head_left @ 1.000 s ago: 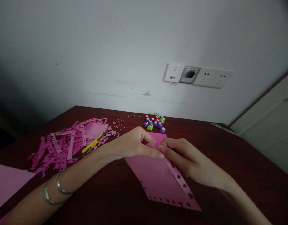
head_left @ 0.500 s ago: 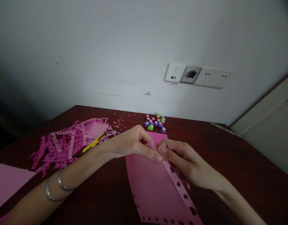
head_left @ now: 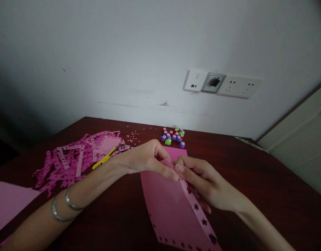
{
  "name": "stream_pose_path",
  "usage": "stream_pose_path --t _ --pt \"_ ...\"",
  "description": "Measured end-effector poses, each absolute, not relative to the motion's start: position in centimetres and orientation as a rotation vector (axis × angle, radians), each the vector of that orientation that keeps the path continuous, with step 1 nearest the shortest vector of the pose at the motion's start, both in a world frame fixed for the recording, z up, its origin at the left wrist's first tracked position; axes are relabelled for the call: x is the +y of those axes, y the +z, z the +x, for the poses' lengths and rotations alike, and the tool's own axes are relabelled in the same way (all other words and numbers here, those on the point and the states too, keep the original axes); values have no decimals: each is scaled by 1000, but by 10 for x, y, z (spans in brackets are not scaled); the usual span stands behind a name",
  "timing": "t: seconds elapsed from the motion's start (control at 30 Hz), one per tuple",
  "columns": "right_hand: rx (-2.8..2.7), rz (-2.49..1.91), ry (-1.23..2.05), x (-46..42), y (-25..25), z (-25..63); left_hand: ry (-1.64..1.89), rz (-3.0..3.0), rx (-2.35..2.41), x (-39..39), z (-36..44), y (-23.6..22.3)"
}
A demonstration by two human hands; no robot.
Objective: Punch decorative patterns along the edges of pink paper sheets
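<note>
Between my hands is a sheet of pink paper (head_left: pixel 168 202), with small shaped holes punched along its near edge and part of its left side. Its right side is turned over into a lighter strip (head_left: pixel 199 212) that shows a row of dark cut-outs. My left hand (head_left: pixel 156 160) pinches the paper at that fold, thumb on top. Right beside it, my right hand (head_left: pixel 199 177) grips the same fold between thumb and curled fingers. The fingertips of both hands nearly meet, and the bit of paper under them is hidden.
Pink punched paper scraps (head_left: pixel 69 160) lie heaped at the left, with a yellow utility knife (head_left: pixel 105 158) by them. Several small red, green and purple punches (head_left: pixel 173 136) cluster at the back. Another pink sheet (head_left: pixel 11 202) lies front left. A wall with sockets (head_left: pixel 239 85) borders the dark table (head_left: pixel 244 167).
The near end of the pink paper has shifted slightly up and to the left. Both hands keep their pinch on the fold, nearly in the same place.
</note>
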State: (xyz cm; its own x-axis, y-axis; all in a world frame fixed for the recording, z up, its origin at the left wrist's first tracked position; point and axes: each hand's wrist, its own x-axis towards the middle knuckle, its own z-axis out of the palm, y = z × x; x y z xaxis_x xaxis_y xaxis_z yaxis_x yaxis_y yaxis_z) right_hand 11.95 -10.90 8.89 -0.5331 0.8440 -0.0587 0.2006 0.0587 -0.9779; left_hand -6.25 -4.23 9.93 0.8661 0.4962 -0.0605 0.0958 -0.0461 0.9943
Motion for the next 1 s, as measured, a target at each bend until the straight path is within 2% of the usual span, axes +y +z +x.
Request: stream_pose_path --t 0.4,0.8,1.0 --pt "-1732 -991 1635 -108 92 121 279 1649 438 -42 -63 100" --pt "-1853 -1053 1413 -103 100 137 307 1812 558 -39 -64 98" --pt "-1772 -1073 1499 -104 110 150 441 1768 661 -36 -75 106"
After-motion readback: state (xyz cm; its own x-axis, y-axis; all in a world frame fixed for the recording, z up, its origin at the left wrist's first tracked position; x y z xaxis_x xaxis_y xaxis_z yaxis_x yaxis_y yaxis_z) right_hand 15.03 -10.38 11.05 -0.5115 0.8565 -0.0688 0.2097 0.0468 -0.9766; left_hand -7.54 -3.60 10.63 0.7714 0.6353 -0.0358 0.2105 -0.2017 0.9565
